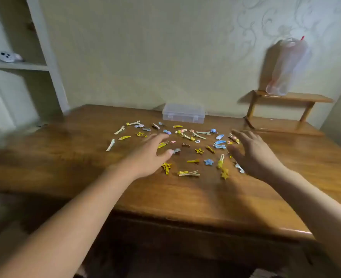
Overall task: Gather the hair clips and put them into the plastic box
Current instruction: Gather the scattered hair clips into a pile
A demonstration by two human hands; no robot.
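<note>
Head view, looking forward and down over a wooden desk (pixel 185 197). Hair clips (pixel 187 145) lie scattered across its far half: yellow, blue, white and pink, stars and long bar shapes, none stacked, most lying apart from one another.

Plastic box (pixel 183 113): clear, lid appears closed, standing at the back edge of the desk against the wall, just beyond the scatter. No clips seen in it.

Left hand (pixel 151 155): fingers spread and relaxed, palm down, over the left-centre of the scatter. Holds nothing that I can see. Fingertips blurred, so contact with the desk cannot be told.

Right hand (pixel 251 151): fingers spread, palm turned inward toward the clips, at the right edge of the scatter. Holds nothing.

Off to the right, a small wooden shelf (pixel 286 109) with a plastic bag (pixel 288 67) hanging above it. White shelving (pixel 35 65) at left.

Judgement: gathering step, at its very start. Both hands flank the scatter as if to sweep it together. Next move calls for drawing the clips inward into one heap without flicking the outliers at far left, then opening the box lid before any transfer.
</note>
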